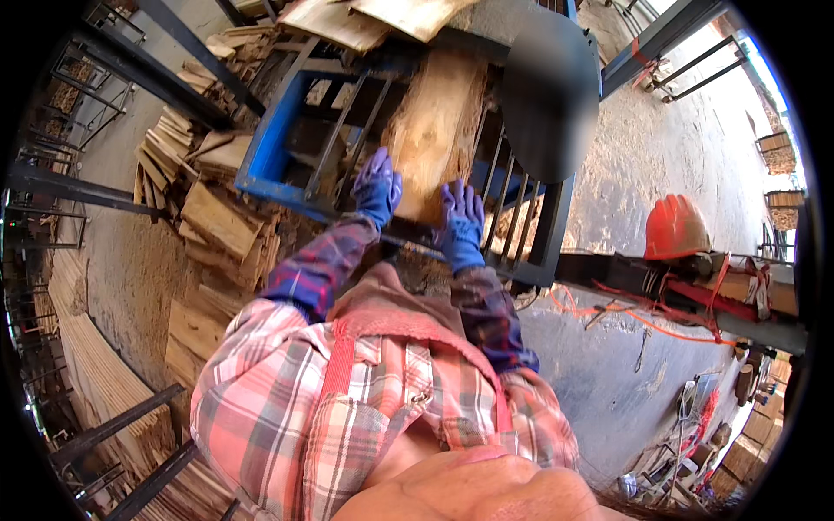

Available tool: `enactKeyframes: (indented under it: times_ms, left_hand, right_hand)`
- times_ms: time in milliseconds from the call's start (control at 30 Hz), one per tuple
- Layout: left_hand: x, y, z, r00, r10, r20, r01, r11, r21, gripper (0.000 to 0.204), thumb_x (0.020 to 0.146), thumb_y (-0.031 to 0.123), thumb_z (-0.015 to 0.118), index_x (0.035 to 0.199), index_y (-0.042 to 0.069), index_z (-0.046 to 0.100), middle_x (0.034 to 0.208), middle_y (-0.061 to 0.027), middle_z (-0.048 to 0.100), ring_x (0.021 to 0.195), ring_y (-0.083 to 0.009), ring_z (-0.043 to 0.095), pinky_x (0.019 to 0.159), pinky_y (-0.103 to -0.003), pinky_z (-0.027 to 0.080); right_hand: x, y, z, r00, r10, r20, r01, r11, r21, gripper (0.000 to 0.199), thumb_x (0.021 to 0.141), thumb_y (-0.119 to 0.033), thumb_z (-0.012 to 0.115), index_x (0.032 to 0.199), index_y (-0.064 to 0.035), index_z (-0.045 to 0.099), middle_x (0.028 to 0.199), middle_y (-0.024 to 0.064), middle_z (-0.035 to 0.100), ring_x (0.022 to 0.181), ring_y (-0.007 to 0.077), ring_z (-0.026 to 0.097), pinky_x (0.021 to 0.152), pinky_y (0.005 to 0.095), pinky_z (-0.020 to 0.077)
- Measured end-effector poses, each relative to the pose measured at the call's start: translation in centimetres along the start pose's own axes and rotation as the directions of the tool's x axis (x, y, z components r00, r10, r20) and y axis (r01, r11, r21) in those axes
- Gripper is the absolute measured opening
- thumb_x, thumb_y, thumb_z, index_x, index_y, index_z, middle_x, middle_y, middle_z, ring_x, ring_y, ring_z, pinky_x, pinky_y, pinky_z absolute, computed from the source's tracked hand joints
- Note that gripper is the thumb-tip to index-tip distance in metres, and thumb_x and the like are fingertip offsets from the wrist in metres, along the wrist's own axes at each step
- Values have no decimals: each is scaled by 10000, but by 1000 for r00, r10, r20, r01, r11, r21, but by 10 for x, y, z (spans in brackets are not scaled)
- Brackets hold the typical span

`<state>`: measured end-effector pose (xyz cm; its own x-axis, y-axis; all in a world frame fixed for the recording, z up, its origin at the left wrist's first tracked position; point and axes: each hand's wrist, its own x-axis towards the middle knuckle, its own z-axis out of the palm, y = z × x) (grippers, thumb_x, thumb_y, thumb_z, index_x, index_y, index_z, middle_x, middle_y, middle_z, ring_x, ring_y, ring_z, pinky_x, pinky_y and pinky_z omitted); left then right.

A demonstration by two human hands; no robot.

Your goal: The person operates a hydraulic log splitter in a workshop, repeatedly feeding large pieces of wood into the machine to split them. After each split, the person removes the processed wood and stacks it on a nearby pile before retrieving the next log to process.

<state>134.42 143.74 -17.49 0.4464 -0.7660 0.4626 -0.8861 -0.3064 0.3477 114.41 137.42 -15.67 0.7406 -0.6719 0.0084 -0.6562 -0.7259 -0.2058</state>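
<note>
A pale wooden board (434, 122) with rough, bark-edged sides lies lengthwise over the bars of a blue metal frame (261, 156). My left hand (378, 189), in a blue and purple glove, rests at the board's near left edge with its fingers stretched forward. On the near right edge is my right hand (462, 224), gloved the same way, its fingers spread and pointing away from me. Both palms face down, so their undersides are hidden. Neither hand is wrapped around the board.
Wood sheets (373, 22) lie beyond the frame. Loose offcuts (221, 217) are heaped at its left. A blurred dark shape (552, 104) covers the frame's far right. A red hard hat (676, 227) sits on a beam at right, with an orange cord (643, 321) below.
</note>
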Motion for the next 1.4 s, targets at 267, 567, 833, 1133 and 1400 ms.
enactKeyframes:
  times_ms: [267,567,833,1133,1400]
  left_hand:
    - [137,-12,34,996,67,-55,-76,981,-176,438,804,243,622,1157,-11,568,1287,-212,527,1159,-373,521,996,-448,425]
    - [146,-1,29,877,468,-110,-480,836,-266,453,839,323,610,1179,24,605,1235,-167,580,1158,-317,545,1026,-443,410]
    - [145,-5,75,897,441,28,-414,861,-297,273,836,182,630,1073,47,638,1138,-134,637,1047,-301,611,913,-419,490]
    - [307,9,-7,817,566,-114,-548,822,156,569,805,251,628,1333,74,512,1372,-147,510,1272,-338,472,1084,-468,339]
    - [373,38,10,838,522,-156,-474,840,263,186,802,190,593,963,101,615,986,-90,647,905,-265,631,747,-388,488]
  right_hand:
    - [60,16,-12,980,12,-199,19,988,154,906,647,-474,790,1381,-91,422,1473,239,346,1374,414,305,1160,472,192]
    - [68,23,-20,984,36,-173,1,978,210,947,584,-471,837,1364,-105,445,1473,215,345,1370,395,315,1161,467,211]
    - [119,54,-8,995,14,-100,-2,993,119,993,651,-416,800,1472,-125,325,1555,205,207,1422,374,245,1190,410,163]
    - [232,95,-22,988,142,-55,-138,988,61,905,677,-569,747,1395,-115,437,1508,173,334,1372,348,345,1156,425,223]
    - [210,47,-78,922,207,-328,44,784,619,527,827,-325,714,1231,-13,585,1289,143,583,1163,265,565,1000,366,430]
